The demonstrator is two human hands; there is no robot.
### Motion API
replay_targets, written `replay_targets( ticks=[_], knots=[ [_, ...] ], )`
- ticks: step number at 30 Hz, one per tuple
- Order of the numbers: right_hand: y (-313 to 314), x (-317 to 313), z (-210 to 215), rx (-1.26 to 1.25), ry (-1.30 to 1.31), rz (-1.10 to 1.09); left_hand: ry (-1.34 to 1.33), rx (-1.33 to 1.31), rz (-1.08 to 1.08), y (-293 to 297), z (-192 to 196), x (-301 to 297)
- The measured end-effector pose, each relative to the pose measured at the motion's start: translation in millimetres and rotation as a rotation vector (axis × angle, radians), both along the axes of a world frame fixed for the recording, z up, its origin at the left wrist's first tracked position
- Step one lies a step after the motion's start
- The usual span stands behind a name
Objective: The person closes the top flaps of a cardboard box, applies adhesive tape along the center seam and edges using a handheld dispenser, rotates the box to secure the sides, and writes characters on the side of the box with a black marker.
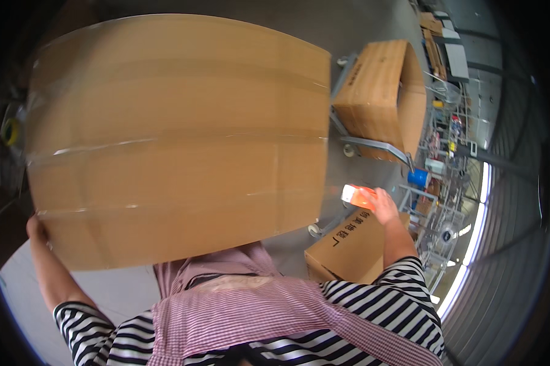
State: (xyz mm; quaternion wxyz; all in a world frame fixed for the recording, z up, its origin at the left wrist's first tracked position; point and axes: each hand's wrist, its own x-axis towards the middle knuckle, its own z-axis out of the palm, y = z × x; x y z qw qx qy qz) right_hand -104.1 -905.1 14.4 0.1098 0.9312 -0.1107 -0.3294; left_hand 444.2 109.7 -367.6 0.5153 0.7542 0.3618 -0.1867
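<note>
A: What worries you here?

B: The big cardboard box [177,140]. It fills the view from nine o'clock to past twelve, tilted up close to the person's chest, and as far as I can see only the left hand [35,229] steadies it, at its lower corner near eight o'clock. I judge that a one-sided hold on something that wide could let it swing or slide off toward the right.

A: Can you see how that hand grips?

B: Not really. The hand sits at the corner with the fingers hidden behind the cardboard, so I cannot tell whether they are spread flat or hooked round the edge. The forearm rises bare and steep from the striped sleeve at seven o'clock.

A: And the other one?

B: The right hand [384,204] is out at three o'clock, arm stretched away from the body, fingers closed round an orange and white tape dispenser [357,196]. It hangs above a smaller printed carton [348,247] on the floor at four o'clock.

A: Any other risk?

B: The box blocks much of the view downward. A wheeled trolley [366,143] carrying another carton [381,91] stands near at one o'clock, so a blind step could catch its frame, or the dispenser's blade could snag.
</note>
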Motion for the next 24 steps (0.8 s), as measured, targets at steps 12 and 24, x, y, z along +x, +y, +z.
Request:
replay_targets(
  ticks=[12,24],
  knots=[
    [-61.6,-8.5,-161.0,0.183,0.058,0.068,-0.633,0.887,-0.940,-380.3,123.7,-204.6],
    [20.8,-46.8,-50.2,0.677,-0.863,-0.072,0.092,-1.038,-0.893,-735.1,264.3,-423.1]
  ],
)
